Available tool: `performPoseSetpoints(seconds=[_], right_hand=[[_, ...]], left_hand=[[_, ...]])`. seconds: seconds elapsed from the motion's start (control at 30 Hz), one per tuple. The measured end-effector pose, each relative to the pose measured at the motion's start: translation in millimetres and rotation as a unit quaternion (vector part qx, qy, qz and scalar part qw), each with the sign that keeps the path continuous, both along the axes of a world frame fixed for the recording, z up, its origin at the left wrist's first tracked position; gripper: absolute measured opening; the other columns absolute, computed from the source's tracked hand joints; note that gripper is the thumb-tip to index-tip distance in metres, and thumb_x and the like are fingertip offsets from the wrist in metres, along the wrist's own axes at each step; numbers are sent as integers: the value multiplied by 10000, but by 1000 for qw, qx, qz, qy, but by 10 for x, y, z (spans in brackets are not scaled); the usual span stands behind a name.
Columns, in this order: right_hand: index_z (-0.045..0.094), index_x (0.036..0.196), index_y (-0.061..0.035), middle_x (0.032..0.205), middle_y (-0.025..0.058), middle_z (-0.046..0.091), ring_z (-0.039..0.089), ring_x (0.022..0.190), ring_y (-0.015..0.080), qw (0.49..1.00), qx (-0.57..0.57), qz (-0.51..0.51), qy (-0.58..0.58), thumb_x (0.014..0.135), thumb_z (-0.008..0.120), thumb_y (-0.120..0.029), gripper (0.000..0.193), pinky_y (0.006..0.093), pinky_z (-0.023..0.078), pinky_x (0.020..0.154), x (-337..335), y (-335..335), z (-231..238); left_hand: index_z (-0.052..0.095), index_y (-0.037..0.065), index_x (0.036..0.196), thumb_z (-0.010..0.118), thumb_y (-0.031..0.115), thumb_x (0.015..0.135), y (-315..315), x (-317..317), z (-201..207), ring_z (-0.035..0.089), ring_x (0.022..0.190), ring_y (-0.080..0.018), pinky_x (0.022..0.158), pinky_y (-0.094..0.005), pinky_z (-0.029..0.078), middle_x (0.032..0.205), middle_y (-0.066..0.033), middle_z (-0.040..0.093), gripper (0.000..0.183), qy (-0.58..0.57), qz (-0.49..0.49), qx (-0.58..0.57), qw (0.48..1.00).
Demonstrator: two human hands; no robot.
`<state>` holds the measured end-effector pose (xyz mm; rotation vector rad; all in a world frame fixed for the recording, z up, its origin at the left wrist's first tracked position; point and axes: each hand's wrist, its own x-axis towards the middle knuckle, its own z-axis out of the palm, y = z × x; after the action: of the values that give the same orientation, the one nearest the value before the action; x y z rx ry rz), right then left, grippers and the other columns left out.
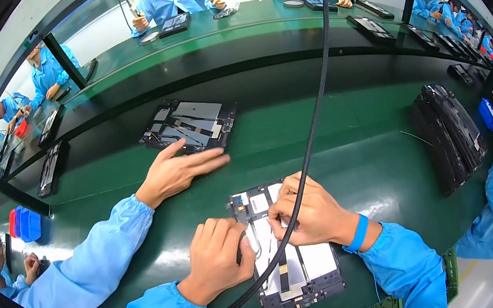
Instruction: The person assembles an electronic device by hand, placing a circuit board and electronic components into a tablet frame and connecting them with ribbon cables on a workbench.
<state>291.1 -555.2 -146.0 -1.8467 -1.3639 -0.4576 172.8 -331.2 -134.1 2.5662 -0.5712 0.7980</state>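
2nd open tablet [190, 126] on green bench [357, 155]; stacked tablets [448, 133] rt.

Work surface [351, 156]: dark green, glossy. Opened tablet [291, 264]: black frame, white and silver panels inside. Sleeves [408, 264] light blue; wristband [358, 233] brighter blue; cable [313, 123] black.

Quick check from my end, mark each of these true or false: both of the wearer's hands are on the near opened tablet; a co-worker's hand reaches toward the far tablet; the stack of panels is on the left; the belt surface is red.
1. Both hands, left hand and right hand, are on the near opened tablet. True.
2. A co-worker's hand reaches toward the far opened tablet. True.
3. The stack of dark panels is on the left. False: it is on the right.
4. The belt surface is red. False: it is green.
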Motion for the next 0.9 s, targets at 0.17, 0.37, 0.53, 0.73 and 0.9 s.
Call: performPoseSetpoints(seconds=[0.17, 0.37, 0.53, 0.73, 0.9], right_hand=[[727, 821, -110, 648, -27, 578, 567, 696, 227, 996, 9, -49, -72, 717, 850, -53, 170, 388, 479, 745, 14, -44, 60], [701, 791, -116, 619, 8, 596, 511, 676, 223, 994, -6, -103, -27, 762, 861, -104, 163, 395, 406, 679, 6, -38, -73], [728, 789, -126, 572, 13, 585, 546, 504, 216, 994, 1, -99, 45, 790, 855, -141, 128, 372, 407, 585, 10, -83, -126], [729, 780, -132, 552, 16, 582, 533, 477, 220, 994, 12, -92, 64, 775, 844, -149, 116, 366, 398, 592, 11, -94, -147], [729, 759, -130, 548, 22, 575, 531, 480, 220, 994, -3, -76, 81, 758, 840, -151, 112, 369, 386, 591, 37, -115, -126]], left_hand=[[711, -29, 1028, 700, 33, 749, -38, 51, -17, 618, 875, -336, 756, -436, 492, 992, -156, 653, 285, -2, -20, 6, 1000], [713, -36, 1016, 704, 27, 678, 100, 131, -66, 622, 893, -327, 765, -427, 501, 982, -144, 653, 344, -24, -53, 36, 998], [740, 33, 947, 707, -21, 659, 99, 160, -187, 678, 932, -313, 754, -429, 518, 939, -94, 680, 294, -56, -50, -29, 997], [757, 50, 969, 735, -22, 690, 119, 190, -220, 712, 1032, -323, 790, -442, 526, 963, -81, 694, 289, -58, -55, -45, 996], [742, 19, 1002, 735, 4, 753, 72, 135, -104, 700, 1065, -344, 849, -452, 533, 1008, -122, 691, 249, -5, -51, -28, 998]])
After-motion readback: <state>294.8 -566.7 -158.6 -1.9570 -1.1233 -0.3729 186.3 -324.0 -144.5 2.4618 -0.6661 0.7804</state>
